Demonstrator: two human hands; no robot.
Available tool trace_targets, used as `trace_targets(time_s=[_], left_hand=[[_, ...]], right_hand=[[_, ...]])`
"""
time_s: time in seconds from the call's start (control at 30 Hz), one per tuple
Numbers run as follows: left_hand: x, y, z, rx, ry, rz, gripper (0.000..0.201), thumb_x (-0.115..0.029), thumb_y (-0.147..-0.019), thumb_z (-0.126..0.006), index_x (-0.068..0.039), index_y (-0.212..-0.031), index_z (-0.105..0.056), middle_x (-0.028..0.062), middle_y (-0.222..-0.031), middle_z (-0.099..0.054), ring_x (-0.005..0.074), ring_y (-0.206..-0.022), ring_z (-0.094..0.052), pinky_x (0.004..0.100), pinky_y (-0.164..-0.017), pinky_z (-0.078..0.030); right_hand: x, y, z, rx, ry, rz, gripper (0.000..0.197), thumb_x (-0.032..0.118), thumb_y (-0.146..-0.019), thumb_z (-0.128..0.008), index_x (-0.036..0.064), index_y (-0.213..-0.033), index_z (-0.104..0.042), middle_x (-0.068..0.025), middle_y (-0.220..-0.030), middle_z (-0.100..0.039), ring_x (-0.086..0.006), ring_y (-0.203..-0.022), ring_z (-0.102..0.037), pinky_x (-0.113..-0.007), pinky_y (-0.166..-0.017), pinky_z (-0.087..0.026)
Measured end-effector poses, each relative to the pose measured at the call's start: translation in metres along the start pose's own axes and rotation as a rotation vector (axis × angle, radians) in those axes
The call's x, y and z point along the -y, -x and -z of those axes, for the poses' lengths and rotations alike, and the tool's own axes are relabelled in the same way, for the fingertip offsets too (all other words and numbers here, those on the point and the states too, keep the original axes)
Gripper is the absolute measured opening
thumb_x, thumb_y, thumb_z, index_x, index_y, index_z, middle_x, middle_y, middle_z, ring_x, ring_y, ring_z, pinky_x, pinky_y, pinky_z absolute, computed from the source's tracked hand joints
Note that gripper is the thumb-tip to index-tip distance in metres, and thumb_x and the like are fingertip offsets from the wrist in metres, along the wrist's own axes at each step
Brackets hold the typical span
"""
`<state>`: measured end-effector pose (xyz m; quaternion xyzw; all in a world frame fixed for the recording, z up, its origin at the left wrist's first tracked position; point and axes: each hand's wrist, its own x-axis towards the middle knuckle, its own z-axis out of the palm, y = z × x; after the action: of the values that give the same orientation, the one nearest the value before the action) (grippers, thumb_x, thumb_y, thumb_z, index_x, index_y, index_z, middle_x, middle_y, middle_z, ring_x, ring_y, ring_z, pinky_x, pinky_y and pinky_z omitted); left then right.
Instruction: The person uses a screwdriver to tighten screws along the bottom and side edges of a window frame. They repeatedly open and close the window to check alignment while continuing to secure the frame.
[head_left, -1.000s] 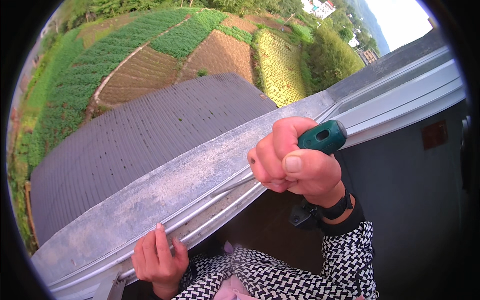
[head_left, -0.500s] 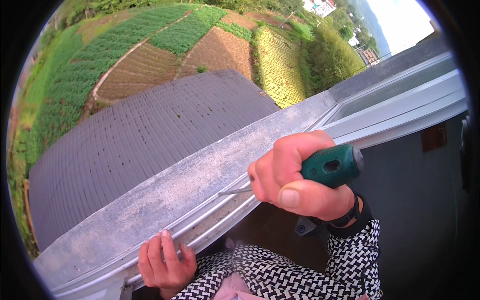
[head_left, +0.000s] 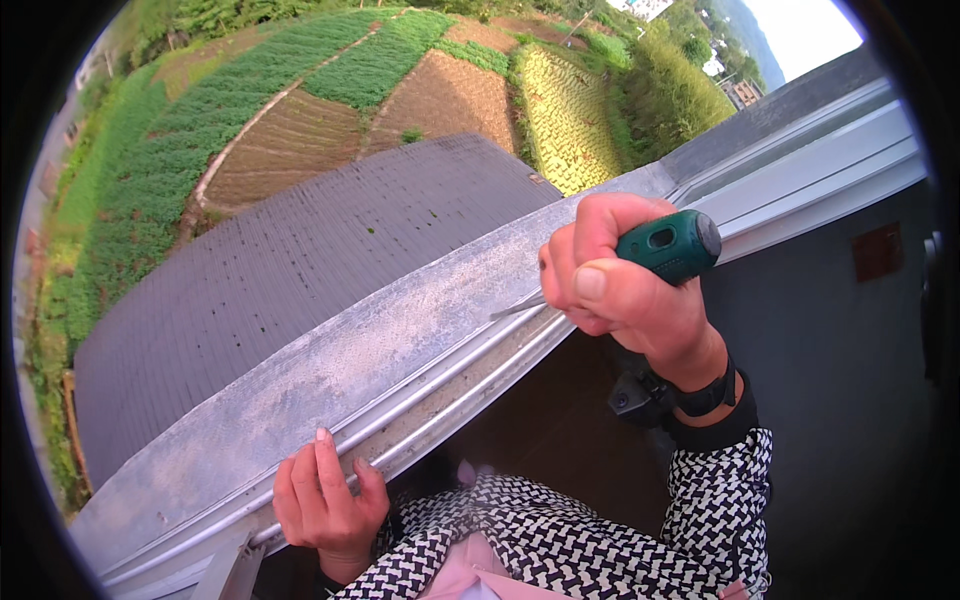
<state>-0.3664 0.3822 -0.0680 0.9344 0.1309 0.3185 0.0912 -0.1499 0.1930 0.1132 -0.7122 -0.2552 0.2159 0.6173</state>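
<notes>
In my right hand (head_left: 635, 290) is a screwdriver, its dark green handle (head_left: 670, 247) pointing up to the right. My fingers are wrapped around it, and its thin metal shaft (head_left: 517, 306) comes out on the left. The shaft's tip lies at the outer edge of the white window track (head_left: 455, 388), by the concrete sill (head_left: 330, 370); exact contact is hard to make out. Lower left, my left hand (head_left: 332, 508) rests on the track's rails with its fingers stretched out and nothing held. Dirt shows in the groove between the rails.
A sliding window sash (head_left: 820, 185) fills the right part of the track. At the lower left a white frame piece (head_left: 228, 568) meets the rails. Beyond the sill lie a grey corrugated roof (head_left: 270, 290) and fields below. A dark wall (head_left: 830, 400) stands at the right.
My right hand has moved up and to the right along the track with the screwdriver, and its tip has shifted the same way. My left hand stays nearly in place.
</notes>
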Motion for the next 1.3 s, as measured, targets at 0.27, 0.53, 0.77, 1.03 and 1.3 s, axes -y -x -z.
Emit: trace_targets(time_s=[0.27, 0.53, 0.77, 1.03, 1.3], left_hand=[[-0.003, -0.001, -0.004, -0.026, 0.001, -0.004, 0.043, -0.017, -0.076, -0.070, -0.001, -0.116, -0.072, 0.0115, -0.100, -0.070, 0.0326, -0.089, -0.066, 0.0427, -0.080, -0.056], [-0.003, -0.002, -0.004, -0.087, 0.023, -0.021, 0.042, -0.015, -0.077, -0.070, -0.001, -0.117, -0.072, 0.0110, -0.098, -0.069, 0.0312, -0.088, -0.065, 0.0408, -0.077, -0.055], [-0.004, -0.001, -0.003, -0.069, 0.024, -0.012, 0.043, -0.013, -0.079, -0.069, -0.002, -0.120, -0.070, 0.0120, -0.100, -0.069, 0.0317, -0.090, -0.065, 0.0409, -0.081, -0.055], [-0.003, 0.000, -0.006, -0.087, 0.000, -0.008, 0.042, -0.018, -0.077, -0.069, -0.004, -0.117, -0.073, 0.0091, -0.098, -0.068, 0.0298, -0.088, -0.065, 0.0396, -0.077, -0.055], [-0.002, 0.000, -0.006, -0.084, -0.006, -0.014, 0.043, -0.019, -0.078, -0.070, -0.004, -0.118, -0.073, 0.0087, -0.100, -0.068, 0.0292, -0.090, -0.065, 0.0394, -0.077, -0.055]], right_hand=[[-0.036, 0.026, 0.001, -0.047, 0.475, 0.102, 0.020, 0.004, -0.083, -0.067, 0.0053, -0.068, -0.054, 0.0045, -0.064, -0.054, -0.0057, -0.060, -0.045, -0.025, -0.054, -0.037], [0.003, 0.049, 0.013, -0.039, 0.190, 0.142, 0.020, 0.005, -0.084, -0.066, 0.0039, -0.070, -0.052, 0.0036, -0.067, -0.054, -0.0047, -0.063, -0.045, -0.024, -0.057, -0.038], [-0.035, 0.053, 0.032, -0.160, 0.442, 0.035, 0.019, 0.005, -0.082, -0.067, 0.0033, -0.068, -0.054, 0.0052, -0.064, -0.049, -0.0042, -0.064, -0.044, -0.026, -0.057, -0.039], [-0.041, 0.054, 0.013, -0.002, 0.422, 0.103, 0.019, 0.003, -0.082, -0.066, 0.0035, -0.069, -0.053, 0.0020, -0.063, -0.052, -0.0060, -0.062, -0.046, -0.026, -0.057, -0.040], [-0.015, 0.081, 0.003, 0.088, 0.000, 0.161, 0.020, 0.003, -0.084, -0.065, 0.0037, -0.070, -0.050, -0.0011, -0.063, -0.054, -0.0084, -0.061, -0.048, -0.027, -0.056, -0.042]])
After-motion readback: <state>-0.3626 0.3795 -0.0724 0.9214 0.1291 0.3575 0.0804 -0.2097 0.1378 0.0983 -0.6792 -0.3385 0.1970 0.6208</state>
